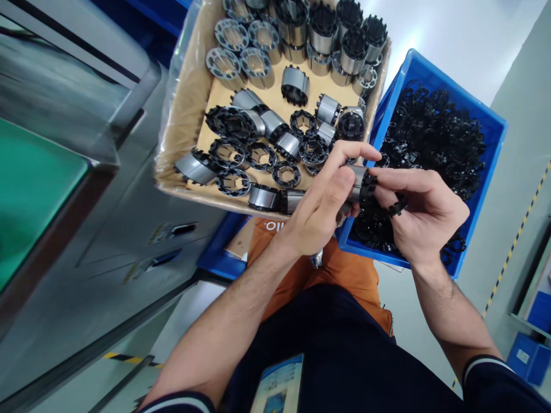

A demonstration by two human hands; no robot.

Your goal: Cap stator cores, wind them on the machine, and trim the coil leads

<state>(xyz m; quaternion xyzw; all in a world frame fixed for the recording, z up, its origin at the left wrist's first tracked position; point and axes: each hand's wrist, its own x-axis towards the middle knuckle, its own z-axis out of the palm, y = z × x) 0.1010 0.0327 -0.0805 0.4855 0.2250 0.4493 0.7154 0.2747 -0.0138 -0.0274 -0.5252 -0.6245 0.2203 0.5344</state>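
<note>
Holding, left grip: I see the left hand (pixel 323 202) with thumb and fingers closed around a silver cylinder (pixel 356 176).
Right grip: the right hand (pixel 426 209) has forefinger and thumb drawn in on a black toothed ring (pixel 369 186) at the cylinder's right end.
Second ring: another black ring (pixel 398 205) sits against the right hand's fingers; from my view I cannot tell how firmly it is held.
Cylinder's place: between both hands, above where the tan box (pixel 275 102) and the blue bin (pixel 495 132) meet.
Tan box: lined with clear film, it carries many cylinders, some upright, some on their sides, plenty with black toothed ends.
Blue bin: I see black rings heaped loosely inside.
Far left: a green surface (pixel 37 189) with a metal edge.
</note>
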